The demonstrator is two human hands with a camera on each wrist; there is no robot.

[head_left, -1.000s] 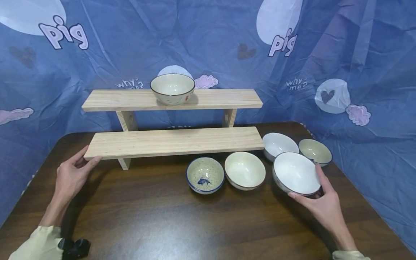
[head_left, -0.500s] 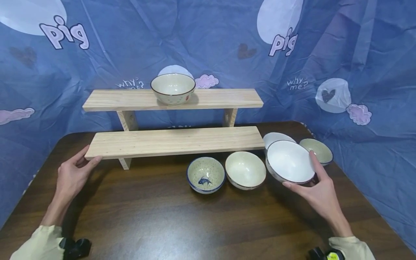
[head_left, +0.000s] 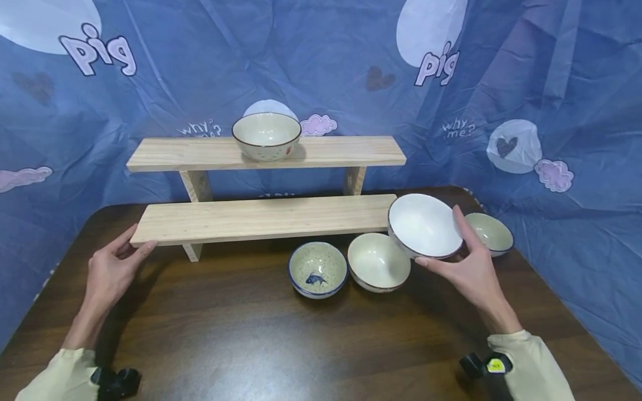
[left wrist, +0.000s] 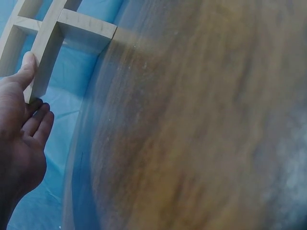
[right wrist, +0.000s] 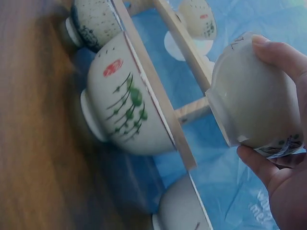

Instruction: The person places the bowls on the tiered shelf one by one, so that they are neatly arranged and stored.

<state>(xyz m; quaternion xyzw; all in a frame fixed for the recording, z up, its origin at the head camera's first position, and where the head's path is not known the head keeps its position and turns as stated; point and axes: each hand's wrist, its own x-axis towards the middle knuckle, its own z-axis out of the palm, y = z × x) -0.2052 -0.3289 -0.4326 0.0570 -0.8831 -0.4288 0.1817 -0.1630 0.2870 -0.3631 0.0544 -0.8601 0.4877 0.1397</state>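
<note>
My right hand holds a white bowl with a thin dark rim, raised by the right end of the lower shelf board. In the right wrist view the thumb and fingers grip this bowl from its sides, its foot showing. At the board's left end, my left hand pinches the edge, thumb on the front; the left wrist view shows the same hand on the wood. A cream bowl and a blue-rimmed bowl with a fish stand on the table before the shelf.
A patterned bowl sits on the upper board. A greenish bowl stands at the table's right side. Another white bowl is hidden behind the raised one. A blue printed cloth hangs behind the brown table.
My right hand has carried the white bowl up and left, from beside the cream bowl to the lower board's right end, covering the other white bowl. The left hand stays put.
</note>
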